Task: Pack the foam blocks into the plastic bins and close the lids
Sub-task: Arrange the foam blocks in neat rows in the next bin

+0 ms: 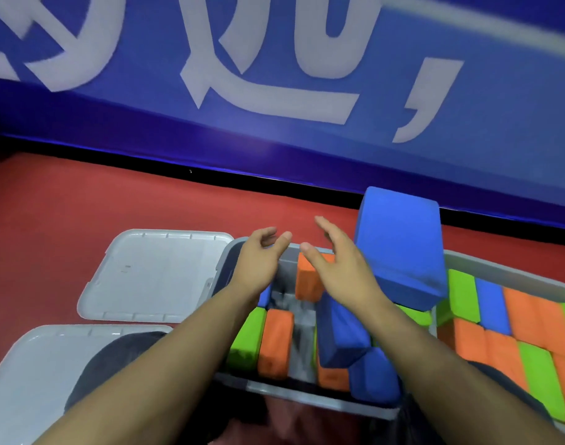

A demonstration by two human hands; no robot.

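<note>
A: Hands noted?
B: Left hand and right hand are held over the near bin, fingers loose and spread, nothing grasped by either.

A: Blocks?
B: A large blue block is seen just right of the right hand, tilted above the bin; whether it is touched cannot be told. An orange block stands upright inside at the far wall. A green block, another orange block and further blue blocks are lodged in the same bin.

A: Second bin?
B: The right bin is filled with orange, green and blue blocks.

A: Lids?
B: Two grey lids are laid on the red floor, left of the bins.
</note>
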